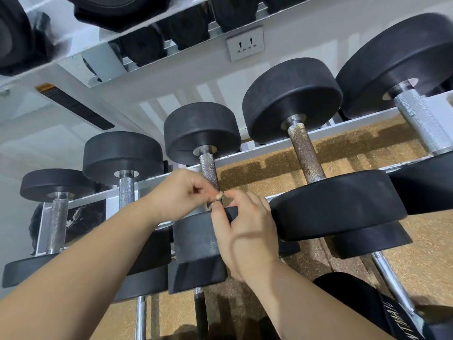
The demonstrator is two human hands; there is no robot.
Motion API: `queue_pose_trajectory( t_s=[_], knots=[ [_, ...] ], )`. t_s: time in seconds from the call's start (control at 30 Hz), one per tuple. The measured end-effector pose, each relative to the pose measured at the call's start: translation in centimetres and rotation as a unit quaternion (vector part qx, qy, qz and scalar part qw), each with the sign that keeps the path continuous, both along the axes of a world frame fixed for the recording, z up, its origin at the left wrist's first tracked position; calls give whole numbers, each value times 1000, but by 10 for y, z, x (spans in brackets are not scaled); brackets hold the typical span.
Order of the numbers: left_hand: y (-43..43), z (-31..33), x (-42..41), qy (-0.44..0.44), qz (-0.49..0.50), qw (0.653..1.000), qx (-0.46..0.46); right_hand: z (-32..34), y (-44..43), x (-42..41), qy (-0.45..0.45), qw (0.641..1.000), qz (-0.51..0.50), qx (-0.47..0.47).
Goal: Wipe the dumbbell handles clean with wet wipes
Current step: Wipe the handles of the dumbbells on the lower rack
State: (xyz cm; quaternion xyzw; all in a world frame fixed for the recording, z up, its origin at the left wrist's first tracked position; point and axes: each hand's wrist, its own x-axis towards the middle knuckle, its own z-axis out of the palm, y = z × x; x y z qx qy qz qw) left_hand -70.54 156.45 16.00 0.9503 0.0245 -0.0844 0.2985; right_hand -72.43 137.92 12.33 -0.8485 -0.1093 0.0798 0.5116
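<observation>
Both hands are up at the rack, meeting right over the middle dumbbell's handle. The left hand has its fingers curled in tight, and the right hand comes in from the other side with forefinger and thumb drawn narrow. Between their fingertips sits a pale scrap, pinched from both sides. It's too small to say whether it's a balled-up wipe or just a bit of packaging. The heel of the right hand hangs over that dumbbell's near head, and the handle runs away just beyond the fingertips.

There's no wipe spread flat on any bar, so I'd judge the actual rubbing isn't under way right now. This looks like readying or sorting the wipe material.

As for what's left, just right of the right hand there's a brownish handle that looks tarnished and probably still needs attention. Further right, a bright silver handle gleams. Left of the left hand are a near handle and a far handle, both shiny. Whether that shine means they've been wiped, I can't tell. My read is that most of the row is yet to be confirmed clean.
</observation>
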Motion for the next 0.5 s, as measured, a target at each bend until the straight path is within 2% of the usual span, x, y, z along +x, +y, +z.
queue_pose_trajectory(
  t_s=[0.03, 0.1, 0.17, 0.23, 0.3, 0.4, 0.5],
  knots=[
    [1, 0, -5, 33, 9, 999, -39, 0, 0, 0, 1, 1000, 2, -2],
    [4, -1, -4, 17, 0, 999, -27, 0, 0, 0, 0, 1000, 2, 2],
    [6, -6, 7, -64, -16, 997, 48, 0, 0, 1, -2, 1000, -3, 9],
    [4, -10, 20, -151, 10, 982, 116, 0, -1, 0, 0, 1000, 0, 12],
    [0, -12, 27, -196, 43, 968, 149, 0, -1, 0, 3, 1000, 5, 14],
    [0, -10, 19, -159, 13, 978, 134, -1, -1, -1, -1, 1000, 0, 20],
    [4, -6, 1, -26, 14, 999, 16, -1, -1, 0, -7, 1000, -3, 22]
  ],
)
